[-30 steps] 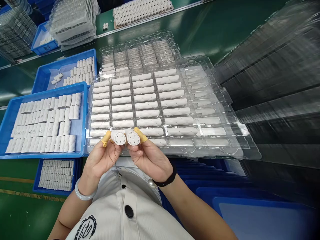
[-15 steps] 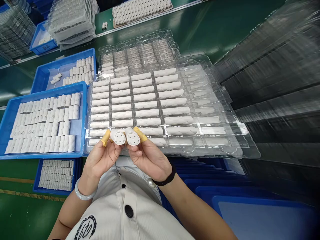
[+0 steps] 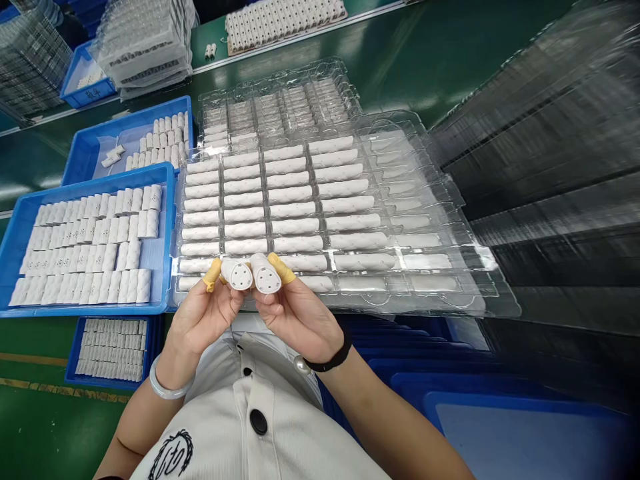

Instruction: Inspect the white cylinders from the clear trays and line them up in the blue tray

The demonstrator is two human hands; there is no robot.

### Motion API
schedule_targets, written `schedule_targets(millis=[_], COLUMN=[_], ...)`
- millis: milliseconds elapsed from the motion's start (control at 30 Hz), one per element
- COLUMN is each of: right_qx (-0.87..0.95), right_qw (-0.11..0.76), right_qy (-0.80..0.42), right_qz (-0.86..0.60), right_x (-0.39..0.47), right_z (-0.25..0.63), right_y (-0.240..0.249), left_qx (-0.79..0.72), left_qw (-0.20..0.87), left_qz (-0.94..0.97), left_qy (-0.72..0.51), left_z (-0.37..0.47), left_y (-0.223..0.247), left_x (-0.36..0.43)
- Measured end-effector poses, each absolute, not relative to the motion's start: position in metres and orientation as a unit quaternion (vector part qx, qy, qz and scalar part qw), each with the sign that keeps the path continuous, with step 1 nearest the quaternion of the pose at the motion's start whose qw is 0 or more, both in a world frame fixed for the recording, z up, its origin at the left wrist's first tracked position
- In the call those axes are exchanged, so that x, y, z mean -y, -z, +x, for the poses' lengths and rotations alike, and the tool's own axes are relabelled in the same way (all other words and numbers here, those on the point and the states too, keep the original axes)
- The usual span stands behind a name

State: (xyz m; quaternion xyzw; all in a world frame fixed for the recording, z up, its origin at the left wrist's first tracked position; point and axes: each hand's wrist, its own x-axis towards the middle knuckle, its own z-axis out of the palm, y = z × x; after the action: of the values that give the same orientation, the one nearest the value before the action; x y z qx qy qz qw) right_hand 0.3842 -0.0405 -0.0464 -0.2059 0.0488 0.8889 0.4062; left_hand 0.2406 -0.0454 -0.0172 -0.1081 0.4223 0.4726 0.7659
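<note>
My left hand (image 3: 207, 317), with a yellow finger cot on the thumb, is closed around a white tube (image 3: 241, 275). Its round end face has several small holes and points toward me. A second white tube (image 3: 267, 279) of the same kind is gripped in my right hand (image 3: 303, 320), whose thumb also wears a yellow cot. The two tubes lie side by side, nearly touching, above the near edge of a clear plastic tray (image 3: 380, 300). White tubes (image 3: 295, 227) lie in rows in the tray's slots; my hands hide part of its front rows.
Left of the tray, a blue bin (image 3: 167, 253) holds rows of white tubes, with another blue bin (image 3: 80, 153) behind it. A lower blue bin (image 3: 75, 367) stands below. Stacked clear trays (image 3: 145, 53) rise at the back left. Dark stacked sheets (image 3: 550, 167) border the right.
Both tubes have tipped very slightly in my fingers, with the right one showing a little more of its side. Otherwise my hands stay in place.
</note>
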Motion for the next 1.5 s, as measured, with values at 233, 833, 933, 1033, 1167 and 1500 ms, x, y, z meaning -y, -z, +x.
schedule_targets(millis=[233,833,933,1033,1167,1500], right_qx=[0.054,0.106,0.098,0.093,0.096,0.164], right_qw=[0.431,0.422,0.421,0.421,0.424,0.444], right_qy=[-0.859,-0.862,-0.865,-0.865,-0.863,-0.845], right_qz=[-0.272,-0.259,-0.256,-0.255,-0.257,-0.247], right_x=[0.045,0.044,0.045,0.045,0.045,0.046], right_z=[0.385,0.392,0.392,0.392,0.392,0.394], right_y=[0.041,0.032,0.034,0.035,0.036,0.037], left_qx=[-0.442,-0.427,-0.433,-0.443,-0.435,-0.432], left_qw=[0.763,0.751,0.749,0.745,0.740,0.752], left_qz=[0.037,0.150,0.131,0.112,0.134,0.138], left_qy=[-0.470,-0.480,-0.483,-0.486,-0.496,-0.478], left_z=[0.243,0.243,0.245,0.248,0.246,0.243], left_y=[0.017,0.025,0.020,0.018,0.021,0.026], left_x=[0.046,0.046,0.046,0.046,0.048,0.046])
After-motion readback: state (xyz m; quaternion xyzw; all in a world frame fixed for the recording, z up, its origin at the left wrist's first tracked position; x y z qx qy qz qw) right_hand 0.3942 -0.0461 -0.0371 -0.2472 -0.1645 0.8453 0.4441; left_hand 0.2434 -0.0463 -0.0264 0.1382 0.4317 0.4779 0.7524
